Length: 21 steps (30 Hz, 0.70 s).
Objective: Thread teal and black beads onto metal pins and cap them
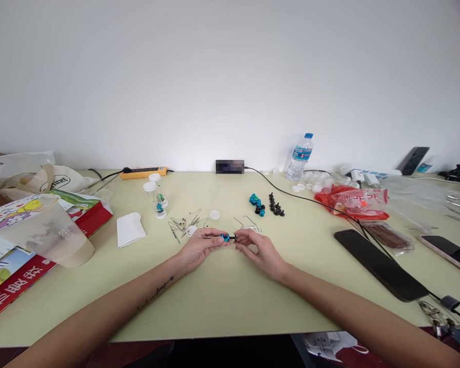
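Near the table's middle, my left hand point(199, 247) pinches a small blue piece point(225, 237), with a thin metal wire running back across the fingers. My right hand point(261, 250) closes its fingertips on a short black piece point(233, 237) that meets the blue one end to end. Just beyond my left hand lie loose bent wires point(182, 225) and a white cap point(214, 215). More bent wires point(249, 225) lie beyond my right hand. Farther back are a cluster of blue and black pieces point(256, 203) and a group of black pieces point(276, 207).
Clear tubes with white lids point(156, 199) and a folded white paper point(131, 230) stand or lie left. A drink cup point(67, 237) is farther left. A water bottle point(300, 157), red plastic bag point(352, 202) and black phone point(379, 265) are right.
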Available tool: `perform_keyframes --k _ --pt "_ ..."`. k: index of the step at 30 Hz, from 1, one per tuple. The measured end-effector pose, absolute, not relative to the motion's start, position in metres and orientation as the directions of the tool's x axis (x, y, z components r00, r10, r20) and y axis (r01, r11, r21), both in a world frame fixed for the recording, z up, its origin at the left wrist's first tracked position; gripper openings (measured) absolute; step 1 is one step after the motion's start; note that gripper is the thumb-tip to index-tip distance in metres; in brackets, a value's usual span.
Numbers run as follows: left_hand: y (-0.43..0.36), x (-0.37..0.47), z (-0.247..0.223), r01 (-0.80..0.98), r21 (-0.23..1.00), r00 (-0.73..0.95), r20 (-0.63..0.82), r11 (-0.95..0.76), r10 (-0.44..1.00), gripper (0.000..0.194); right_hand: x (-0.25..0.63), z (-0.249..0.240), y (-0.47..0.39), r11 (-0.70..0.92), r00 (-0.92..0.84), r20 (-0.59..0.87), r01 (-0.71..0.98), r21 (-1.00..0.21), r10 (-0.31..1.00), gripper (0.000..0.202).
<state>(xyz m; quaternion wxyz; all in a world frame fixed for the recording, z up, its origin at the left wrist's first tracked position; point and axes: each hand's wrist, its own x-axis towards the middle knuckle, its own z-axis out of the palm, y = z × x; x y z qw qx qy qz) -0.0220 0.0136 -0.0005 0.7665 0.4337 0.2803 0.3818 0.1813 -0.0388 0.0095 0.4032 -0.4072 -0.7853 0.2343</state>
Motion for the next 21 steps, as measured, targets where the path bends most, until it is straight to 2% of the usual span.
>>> perform_keyframes --k 6,14,21 --pt "0.0116 -0.0222 0.0011 -0.315 0.887 0.571 -0.106 0.337 0.814 0.024 0.1827 0.0058 -0.0369 0.509 -0.322 0.398 0.446 -0.737 0.859 0.017" --pt "0.0116 -0.0215 0.0016 -0.326 0.875 0.581 -0.112 0.357 0.806 0.026 0.1821 0.0088 -0.0372 0.51 -0.311 0.405 0.476 -0.717 0.86 0.027" --pt "0.0119 -0.0218 0.0023 -0.287 0.896 0.593 -0.112 0.34 0.797 0.026 0.1831 0.0064 -0.0361 0.504 -0.336 0.382 0.463 -0.729 0.861 0.018"
